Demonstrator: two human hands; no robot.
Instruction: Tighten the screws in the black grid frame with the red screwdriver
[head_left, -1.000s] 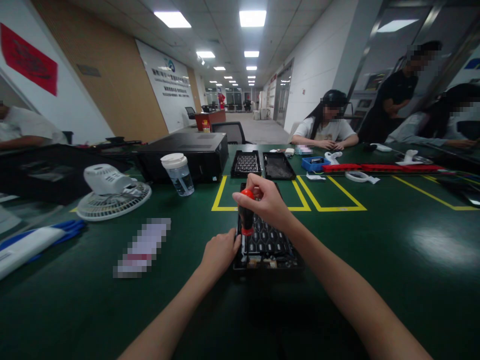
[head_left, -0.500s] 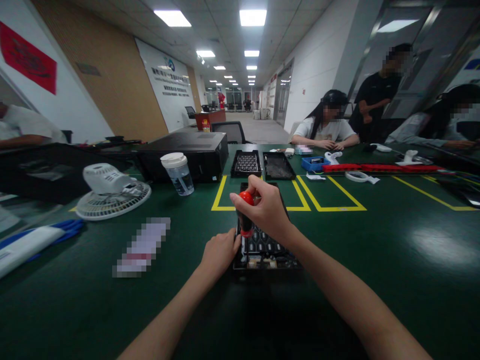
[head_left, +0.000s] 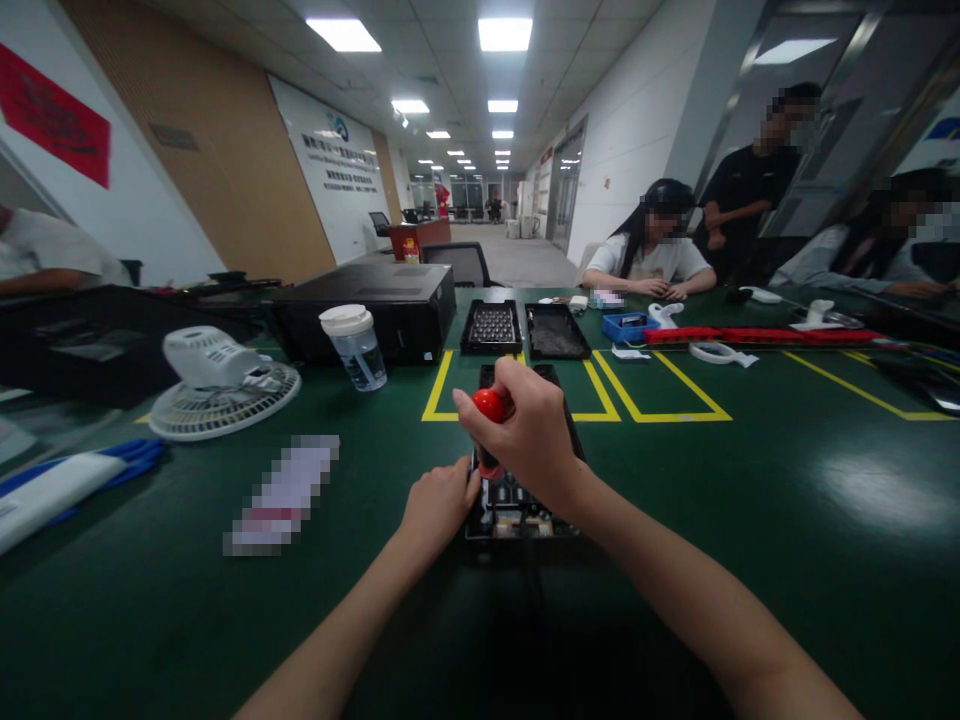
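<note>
Head view: right hand [head_left: 529, 435] wrapped tight round red-capped screwdriver [head_left: 489, 420], tip down in black tray [head_left: 517, 505]; left hand [head_left: 437, 503] closed against tray's edge. Screwdriving apparently midway.

Two bare hands, left [head_left: 439, 505] and right [head_left: 529, 430]. One red-capped screwdriver [head_left: 489, 405]. Three black trays: one under the hands [head_left: 517, 510], two mid-frame [head_left: 492, 327] [head_left: 556, 333]. One white fan [head_left: 221, 385], left. One clear lidded cup [head_left: 354, 347].

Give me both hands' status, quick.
Left hand: closed, pressed against the left edge of the black component tray.
Right hand: closed around the red-and-black-handled screwdriver, upright over the tray.
</note>
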